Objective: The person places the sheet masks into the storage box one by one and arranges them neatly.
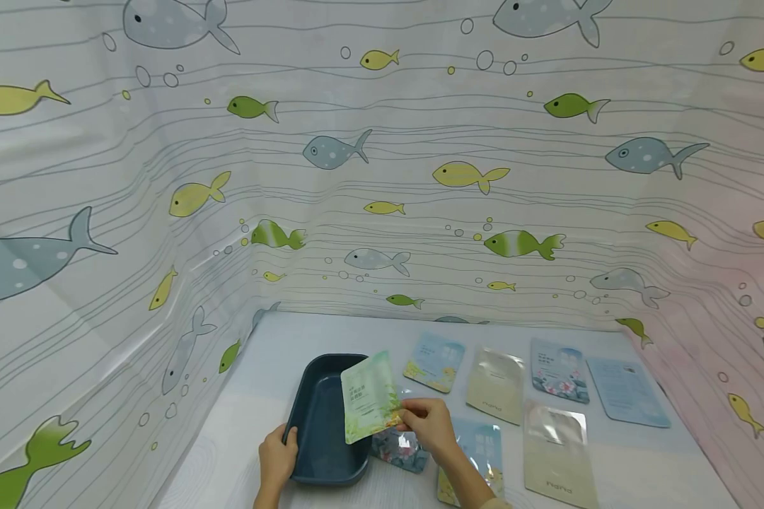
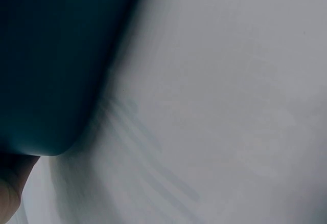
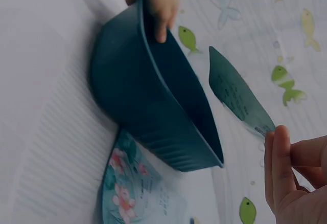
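Observation:
My left hand [image 1: 276, 458] grips the left rim of a deep dark-blue plastic bin [image 1: 323, 456], its thumb over the inside in the right wrist view. My right hand [image 1: 430, 428] pinches a green and white sachet [image 1: 368, 397], printed with leaves, by its lower right corner. In the head view the sachet hangs tilted over the bin's right rim. From the right wrist, thumb and fingertips [image 3: 281, 132] hold the sachet's end, and the sachet [image 3: 239, 95] stands above the bin's opening. Beside the bin lies a blue sachet with pink flowers [image 3: 122, 198], partly hidden.
Several flat sachets lie to the right on the white table [image 1: 216, 452]: blue with yellow flowers [image 1: 434, 362], beige [image 1: 495, 385], blue with pink flowers [image 1: 559, 371], and plain light blue [image 1: 629, 391]. Another beige sachet [image 1: 557, 452] lies nearer. A fish-print curtain [image 1: 420, 141] encloses the table.

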The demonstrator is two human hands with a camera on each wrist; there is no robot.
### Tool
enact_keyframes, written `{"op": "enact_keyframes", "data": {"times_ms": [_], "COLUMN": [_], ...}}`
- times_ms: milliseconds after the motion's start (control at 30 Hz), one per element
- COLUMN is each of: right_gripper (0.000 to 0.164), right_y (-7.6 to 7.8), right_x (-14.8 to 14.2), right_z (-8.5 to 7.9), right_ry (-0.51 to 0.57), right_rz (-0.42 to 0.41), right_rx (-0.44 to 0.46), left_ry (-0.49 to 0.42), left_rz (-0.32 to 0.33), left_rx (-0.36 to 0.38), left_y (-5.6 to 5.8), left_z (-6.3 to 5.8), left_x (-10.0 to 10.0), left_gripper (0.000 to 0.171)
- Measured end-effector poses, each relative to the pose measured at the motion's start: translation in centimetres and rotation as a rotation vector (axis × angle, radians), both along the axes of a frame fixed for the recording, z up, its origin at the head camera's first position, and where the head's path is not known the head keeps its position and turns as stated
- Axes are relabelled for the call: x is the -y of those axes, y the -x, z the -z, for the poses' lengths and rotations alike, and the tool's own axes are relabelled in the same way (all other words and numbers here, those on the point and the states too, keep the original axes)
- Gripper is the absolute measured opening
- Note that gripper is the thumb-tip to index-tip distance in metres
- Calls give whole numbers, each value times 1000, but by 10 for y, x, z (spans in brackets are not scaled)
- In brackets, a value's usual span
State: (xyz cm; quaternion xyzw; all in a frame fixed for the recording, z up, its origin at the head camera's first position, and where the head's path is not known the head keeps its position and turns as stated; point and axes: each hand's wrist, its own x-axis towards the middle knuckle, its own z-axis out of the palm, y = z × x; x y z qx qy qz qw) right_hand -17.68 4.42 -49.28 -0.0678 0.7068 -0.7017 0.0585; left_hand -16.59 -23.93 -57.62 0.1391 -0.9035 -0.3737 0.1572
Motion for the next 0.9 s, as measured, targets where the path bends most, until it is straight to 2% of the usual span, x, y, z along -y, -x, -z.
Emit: {"op": "enact_keyframes", "data": {"times_ms": [67, 167, 300, 567, 767, 900], "right_gripper": [23, 21, 21, 18, 16, 14], "right_y": [-1, 1, 9, 14, 12, 12], "right_x": [6, 14, 25, 46, 60, 69], "right_z": [-2, 3, 25, 35, 42, 47], "right_ry": [-1, -1, -11, -70, -155, -226], "right_rz": [3, 7, 20, 53, 57, 76], "right_rx": [0, -6, -9, -12, -77, -172], "left_ry": [0, -1, 0, 6, 2, -2], "left_rz": [4, 10, 1, 3, -6, -3], "left_rx": [-1, 11, 21, -7, -1, 5], "left_y": [0, 0, -1, 0, 0, 0], "left_z": [0, 1, 0, 0, -1, -2], "left_x": [0, 0, 0, -1, 0, -1], "left_gripper": [16, 15, 16, 16, 17, 17]}}
